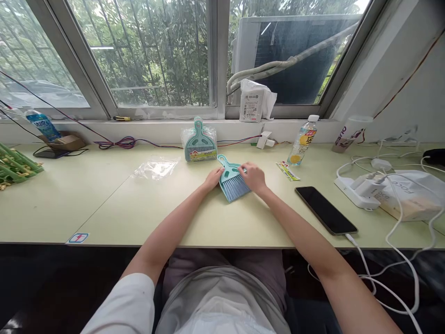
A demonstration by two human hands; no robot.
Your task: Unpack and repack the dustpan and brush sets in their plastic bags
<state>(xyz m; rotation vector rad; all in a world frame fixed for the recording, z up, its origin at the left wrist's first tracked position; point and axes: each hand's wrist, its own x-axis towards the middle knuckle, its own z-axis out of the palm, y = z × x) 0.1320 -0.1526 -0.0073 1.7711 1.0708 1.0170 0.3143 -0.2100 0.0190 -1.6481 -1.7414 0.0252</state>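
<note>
in mid-frame i see a teal brush set [234, 187] held at the desk [86, 185], the left hand [212, 178] gripping its left edge, the right hand [253, 177] pinching its right side, seemingly adjusting its nested parts, which calls next for steady left support and light right-side pressure.

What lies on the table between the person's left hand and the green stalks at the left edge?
A crumpled piece of clear plastic lies between the left hand and the green stalks on the table, as the head view shows.
</note>
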